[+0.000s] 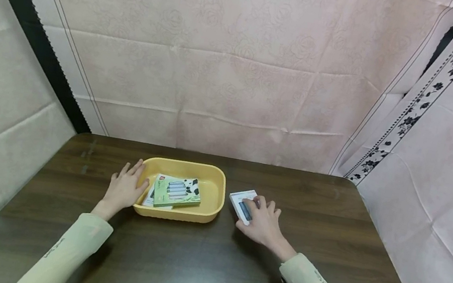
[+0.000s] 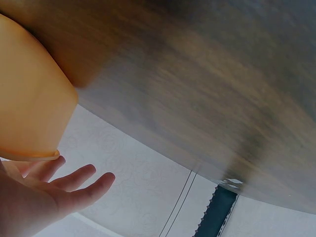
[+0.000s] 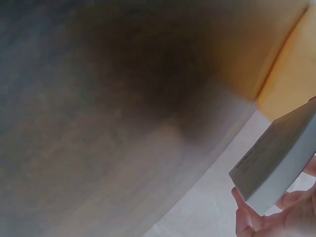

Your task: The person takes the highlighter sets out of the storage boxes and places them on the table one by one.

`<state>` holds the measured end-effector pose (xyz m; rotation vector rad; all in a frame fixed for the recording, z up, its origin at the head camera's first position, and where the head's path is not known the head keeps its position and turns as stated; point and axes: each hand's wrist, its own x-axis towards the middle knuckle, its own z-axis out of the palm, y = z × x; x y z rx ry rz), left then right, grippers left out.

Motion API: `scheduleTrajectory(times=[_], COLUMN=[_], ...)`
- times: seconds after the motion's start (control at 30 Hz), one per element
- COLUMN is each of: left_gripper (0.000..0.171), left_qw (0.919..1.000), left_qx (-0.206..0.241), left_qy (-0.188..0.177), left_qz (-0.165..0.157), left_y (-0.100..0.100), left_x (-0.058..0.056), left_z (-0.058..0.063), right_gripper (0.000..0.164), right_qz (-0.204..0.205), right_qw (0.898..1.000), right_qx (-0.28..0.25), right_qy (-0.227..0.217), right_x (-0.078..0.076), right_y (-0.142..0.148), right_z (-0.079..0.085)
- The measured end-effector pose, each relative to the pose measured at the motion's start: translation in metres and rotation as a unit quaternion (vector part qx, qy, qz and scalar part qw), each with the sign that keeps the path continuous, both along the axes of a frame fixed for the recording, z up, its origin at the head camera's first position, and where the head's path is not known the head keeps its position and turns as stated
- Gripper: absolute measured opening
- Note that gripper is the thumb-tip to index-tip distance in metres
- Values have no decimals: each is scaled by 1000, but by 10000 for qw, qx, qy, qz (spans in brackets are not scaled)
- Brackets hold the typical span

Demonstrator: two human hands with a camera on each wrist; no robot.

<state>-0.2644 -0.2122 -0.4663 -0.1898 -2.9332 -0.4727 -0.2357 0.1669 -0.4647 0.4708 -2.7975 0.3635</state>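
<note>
A yellow plastic basin (image 1: 212, 194) stands on the table, with a green box (image 1: 176, 192) bearing a cow-like pattern lying inside it. Partly under that box is a white, flat item (image 1: 148, 198). At the basin's left rim rests my left hand (image 1: 124, 189), its fingers spread and fairly straight; the left wrist view shows the fingers (image 2: 81, 195) just beside the rim. To the right of the basin, my right hand (image 1: 262, 223) grips a small white box (image 1: 239, 199) with a dark blue patch on its top. That box (image 3: 276, 153) is held tilted above the table.
The dark wood-patterned table (image 1: 195, 267) reaches back to a pale patterned cloth (image 1: 227, 86) hung behind it. More cloth hangs at both sides, with a black-flowered border (image 1: 424, 100) on the right.
</note>
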Motion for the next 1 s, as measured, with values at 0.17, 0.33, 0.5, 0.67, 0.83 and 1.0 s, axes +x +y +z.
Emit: scheduleTrajectory(times=[0.17,0.33,0.5,0.67,0.83,1.0], left_gripper=[56,57,57,57,57,57], left_qw=[10000,10000,10000,10000,10000,10000], left_qx=[-25,3,31,28,29,23], left_qy=[-16,-6,-35,-59,-46,-51], left_qz=[-6,-19,-29,-34,-21,-12], left_y=[0,0,0,0,0,0], left_x=[0,0,0,0,0,1], left_z=[1,1,1,1,1,2], right_gripper=[56,56,57,57,56,56], right_qz=[37,55,105,101,79,104], right_qw=[9997,9994,9988,9985,9983,9982], right_qx=[161,280,398,442,497,512], right_qy=[-160,-212,-269,-317,-299,-297], right_x=[0,0,1,0,-2,-2], right_y=[1,0,-2,-1,2,3], right_z=[-7,-10,-11,-14,-15,-12])
